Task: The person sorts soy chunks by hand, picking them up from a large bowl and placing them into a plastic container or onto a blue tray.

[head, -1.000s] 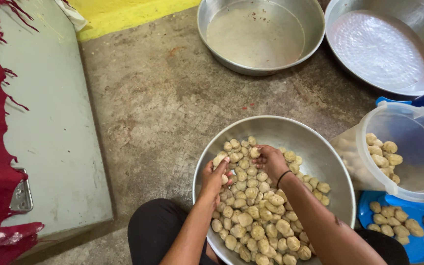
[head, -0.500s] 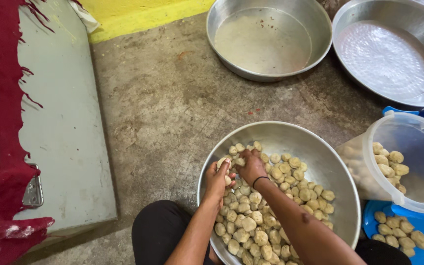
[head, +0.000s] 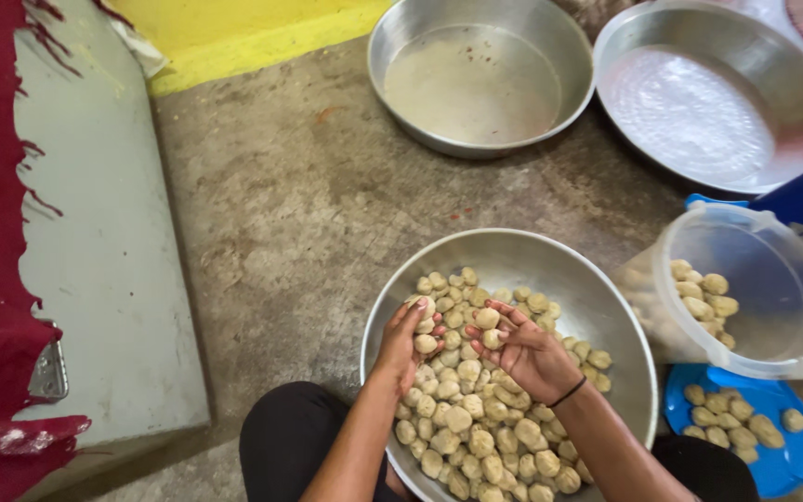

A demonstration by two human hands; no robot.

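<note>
Left hand (head: 408, 342): lower centre, curled around a few pale beige round dough balls (head: 425, 343)
Right hand (head: 529, 351): palm up, pinching one ball
Big round steel bowl (head: 606, 307): dozens of balls
Steel basins, upper right: two

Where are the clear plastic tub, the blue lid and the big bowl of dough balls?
clear plastic tub (head: 773, 270): head view, inner wall.
blue lid (head: 792, 465): head view, bare right edge.
big bowl (head: 597, 307): head view, bare inner wall.
</note>
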